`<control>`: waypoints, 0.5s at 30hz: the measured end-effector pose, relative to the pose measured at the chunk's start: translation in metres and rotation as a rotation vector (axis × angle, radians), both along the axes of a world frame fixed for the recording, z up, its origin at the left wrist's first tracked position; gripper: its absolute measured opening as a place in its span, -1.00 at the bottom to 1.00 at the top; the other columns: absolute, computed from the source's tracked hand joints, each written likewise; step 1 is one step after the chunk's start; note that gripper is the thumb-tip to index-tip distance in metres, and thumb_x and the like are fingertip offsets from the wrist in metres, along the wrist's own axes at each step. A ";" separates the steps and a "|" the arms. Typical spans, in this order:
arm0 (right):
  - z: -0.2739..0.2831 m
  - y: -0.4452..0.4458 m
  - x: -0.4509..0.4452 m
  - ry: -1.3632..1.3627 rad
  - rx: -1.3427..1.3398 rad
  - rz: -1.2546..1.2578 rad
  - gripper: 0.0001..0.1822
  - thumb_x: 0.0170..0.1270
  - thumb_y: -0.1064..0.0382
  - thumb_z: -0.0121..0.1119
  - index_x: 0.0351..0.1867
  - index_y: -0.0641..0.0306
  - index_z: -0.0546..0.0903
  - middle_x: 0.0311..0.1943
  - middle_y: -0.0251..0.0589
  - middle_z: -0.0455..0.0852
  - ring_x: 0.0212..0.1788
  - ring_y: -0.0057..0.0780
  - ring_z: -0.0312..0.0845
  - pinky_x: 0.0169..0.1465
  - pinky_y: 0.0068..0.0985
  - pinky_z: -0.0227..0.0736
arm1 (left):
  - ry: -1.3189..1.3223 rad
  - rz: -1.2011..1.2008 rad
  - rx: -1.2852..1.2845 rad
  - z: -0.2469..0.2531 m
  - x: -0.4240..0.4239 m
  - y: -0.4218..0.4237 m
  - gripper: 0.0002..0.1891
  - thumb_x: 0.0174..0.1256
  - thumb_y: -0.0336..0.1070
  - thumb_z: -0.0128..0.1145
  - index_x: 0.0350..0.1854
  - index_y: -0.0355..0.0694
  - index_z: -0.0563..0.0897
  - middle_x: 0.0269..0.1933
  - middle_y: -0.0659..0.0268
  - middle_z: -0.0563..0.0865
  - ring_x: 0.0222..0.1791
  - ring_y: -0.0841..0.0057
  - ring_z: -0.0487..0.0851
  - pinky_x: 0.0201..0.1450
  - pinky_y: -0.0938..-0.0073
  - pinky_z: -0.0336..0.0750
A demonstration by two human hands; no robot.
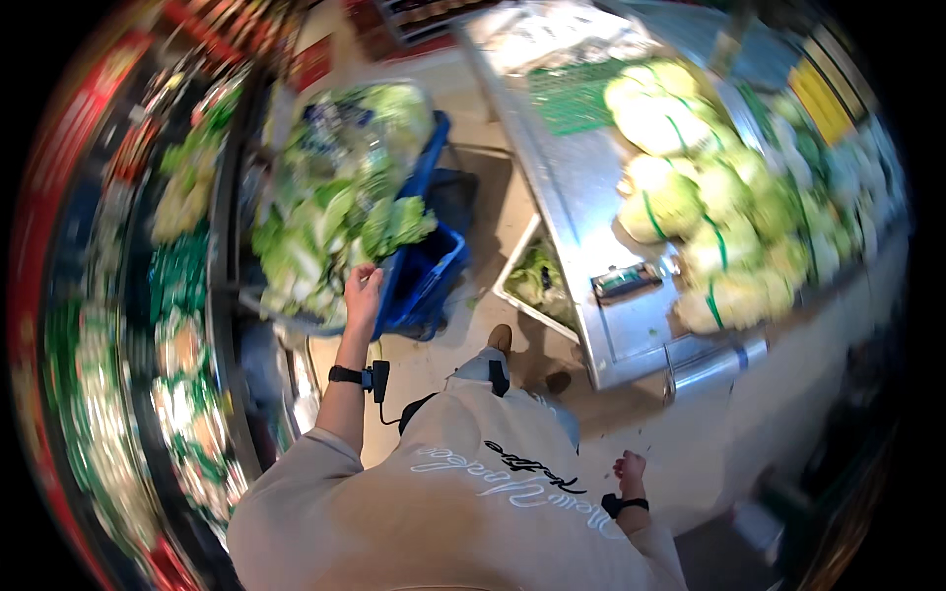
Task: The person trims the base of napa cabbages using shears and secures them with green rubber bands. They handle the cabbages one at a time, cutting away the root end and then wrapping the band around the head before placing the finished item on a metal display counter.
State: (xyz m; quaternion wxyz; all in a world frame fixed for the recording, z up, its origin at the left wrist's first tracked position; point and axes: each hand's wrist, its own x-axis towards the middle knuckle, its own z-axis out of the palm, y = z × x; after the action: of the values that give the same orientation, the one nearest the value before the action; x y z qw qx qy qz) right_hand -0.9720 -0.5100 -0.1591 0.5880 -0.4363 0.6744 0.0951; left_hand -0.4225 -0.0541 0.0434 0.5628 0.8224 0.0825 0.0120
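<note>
My left hand (363,289) is at the near edge of a heap of loose leafy greens (325,244), its fingers curled; whether it touches or pinches a leaf cannot be told. The greens lie in a crate on a blue cart (426,273), with bagged leafy heads (377,140) at the far end. My right hand (630,465) hangs low at my side, fingers curled in, with nothing visible in it. Each wrist wears a black band. To the right, pale green cabbages (724,199) bound with green bands are piled on a metal table (547,170).
Refrigerated shelves (229,295) with packed vegetables run along the left. A white foam box (543,281) of greens stands on the floor, partly under the table. A film roll (713,367) is mounted at the table's near edge. A green mesh mat (569,96) lies on the table.
</note>
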 end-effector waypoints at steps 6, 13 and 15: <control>0.006 -0.003 0.063 0.138 -0.047 0.219 -0.75 0.31 0.20 0.15 -0.24 0.40 0.48 -0.57 -0.08 0.57 -0.70 -0.32 0.44 -0.67 -0.43 0.28 | 0.026 0.253 0.095 0.009 -0.039 0.068 -0.64 0.39 -0.17 0.30 0.10 -0.26 0.59 0.05 0.22 0.68 0.05 0.43 0.64 0.01 0.36 0.53; 0.065 0.036 0.108 0.140 -0.085 0.269 -0.75 0.29 0.22 0.14 -0.22 0.42 0.47 -0.55 -0.05 0.58 -0.71 -0.30 0.43 -0.67 -0.42 0.27 | 0.129 0.226 0.181 -0.045 0.030 0.128 -0.48 0.30 -0.10 0.36 0.13 -0.34 0.51 -0.02 0.10 0.65 -0.04 0.34 0.63 0.04 0.35 0.52; 0.074 0.062 0.113 0.157 -0.101 0.220 -0.75 0.29 0.22 0.14 -0.22 0.42 0.48 -0.54 -0.04 0.59 -0.69 -0.29 0.45 -0.66 -0.42 0.28 | 0.125 0.151 0.193 -0.072 0.082 0.136 -0.47 0.30 -0.07 0.35 0.13 -0.36 0.50 -0.05 0.13 0.65 -0.05 0.32 0.61 0.05 0.34 0.51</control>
State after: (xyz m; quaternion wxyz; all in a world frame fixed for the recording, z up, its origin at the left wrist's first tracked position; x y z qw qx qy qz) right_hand -0.8588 -0.4485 -0.0847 0.4967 -0.5282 0.6702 0.1586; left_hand -0.3402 0.0820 -0.0281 0.4723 0.8633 0.1774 0.0107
